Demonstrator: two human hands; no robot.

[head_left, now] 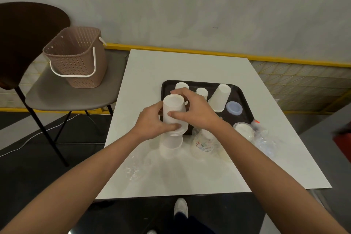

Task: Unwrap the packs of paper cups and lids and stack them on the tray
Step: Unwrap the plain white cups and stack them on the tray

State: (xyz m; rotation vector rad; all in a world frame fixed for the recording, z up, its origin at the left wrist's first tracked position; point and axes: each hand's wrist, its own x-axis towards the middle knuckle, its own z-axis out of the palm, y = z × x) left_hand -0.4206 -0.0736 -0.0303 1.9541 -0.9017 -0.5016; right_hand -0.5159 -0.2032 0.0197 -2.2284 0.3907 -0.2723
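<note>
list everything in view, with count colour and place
table: one, white, centre
tray: one, black, far part of the table
cup stacks: three, white, upside down on the tray
lid: one, bluish, right side of the tray
held cups: one stack, white, upside down, by the tray's near left corner
printed cups: one pack, white with coloured print, on the table in front of the tray
white lids: one wrapped pile, white, at the tray's near right corner
loose wrap: one piece, clear, near left of the table
chair: one, dark back, grey seat, left of the table
basket: one, tan, on the chair
shoe: one, white, on the floor
left hand: grips the held cups
right hand: grips the held cups
</note>
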